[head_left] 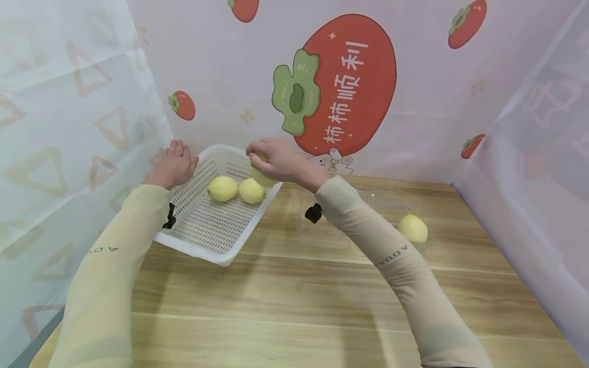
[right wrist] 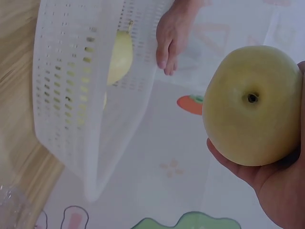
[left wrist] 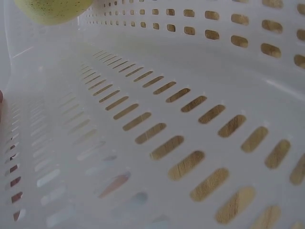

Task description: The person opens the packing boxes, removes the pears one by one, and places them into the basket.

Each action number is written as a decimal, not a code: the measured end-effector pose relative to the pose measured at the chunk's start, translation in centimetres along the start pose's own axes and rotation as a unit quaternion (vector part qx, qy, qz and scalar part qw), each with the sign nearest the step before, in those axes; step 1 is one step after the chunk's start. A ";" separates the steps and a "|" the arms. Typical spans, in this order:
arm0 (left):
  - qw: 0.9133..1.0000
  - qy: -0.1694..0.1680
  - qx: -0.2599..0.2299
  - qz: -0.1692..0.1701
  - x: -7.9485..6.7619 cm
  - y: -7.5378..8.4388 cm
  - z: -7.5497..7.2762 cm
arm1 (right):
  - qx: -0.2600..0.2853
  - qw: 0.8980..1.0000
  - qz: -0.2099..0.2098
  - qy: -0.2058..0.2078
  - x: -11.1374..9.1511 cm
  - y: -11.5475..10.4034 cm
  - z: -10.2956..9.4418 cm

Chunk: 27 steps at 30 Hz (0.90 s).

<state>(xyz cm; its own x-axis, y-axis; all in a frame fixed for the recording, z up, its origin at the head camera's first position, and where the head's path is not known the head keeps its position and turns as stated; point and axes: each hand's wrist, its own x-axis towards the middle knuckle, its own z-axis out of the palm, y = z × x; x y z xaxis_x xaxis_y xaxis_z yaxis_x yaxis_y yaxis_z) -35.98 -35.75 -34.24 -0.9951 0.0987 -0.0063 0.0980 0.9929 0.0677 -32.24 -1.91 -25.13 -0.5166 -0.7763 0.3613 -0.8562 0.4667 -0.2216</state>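
A white plastic basket with slotted sides stands on the left of the table. Inside it, two yellow pears lie side by side, a left pear and a right pear. My right hand grips another yellow pear above the basket's right rim; the right wrist view shows its round end with a dark hollow. At the basket's far left side is my left hand, its fingers straight over the rim. The left wrist view mostly takes in the basket's slotted floor and part of a pear.
One more pear sits upright on the wooden table at the right, partly behind my right sleeve. Clear plastic lies near it, its shape hard to make out. Printed cloth walls close off the back and both sides.
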 end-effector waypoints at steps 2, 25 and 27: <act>1.000 -0.001 0.002 0.001 0.0 0.1 0.0 | 0.003 1.000 -0.001 -0.004 0.5 -0.4 0.2; 1.000 -0.005 0.017 0.011 0.3 -0.4 0.3 | 0.024 0.998 -0.014 -0.053 7.6 -2.6 4.3; 1.000 -0.001 0.019 0.011 0.2 -0.3 0.3 | 0.025 0.998 -0.013 -0.059 7.9 -2.7 4.7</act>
<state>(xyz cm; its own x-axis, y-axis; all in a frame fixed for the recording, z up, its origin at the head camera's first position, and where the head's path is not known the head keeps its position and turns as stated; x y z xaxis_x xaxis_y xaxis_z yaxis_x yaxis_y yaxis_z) -36.18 -35.98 -34.54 -0.9926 0.1209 -0.0082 0.1207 0.9923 0.0295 -34.04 -11.30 -25.96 -0.4882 -0.8337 0.2581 -0.8663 0.4272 -0.2589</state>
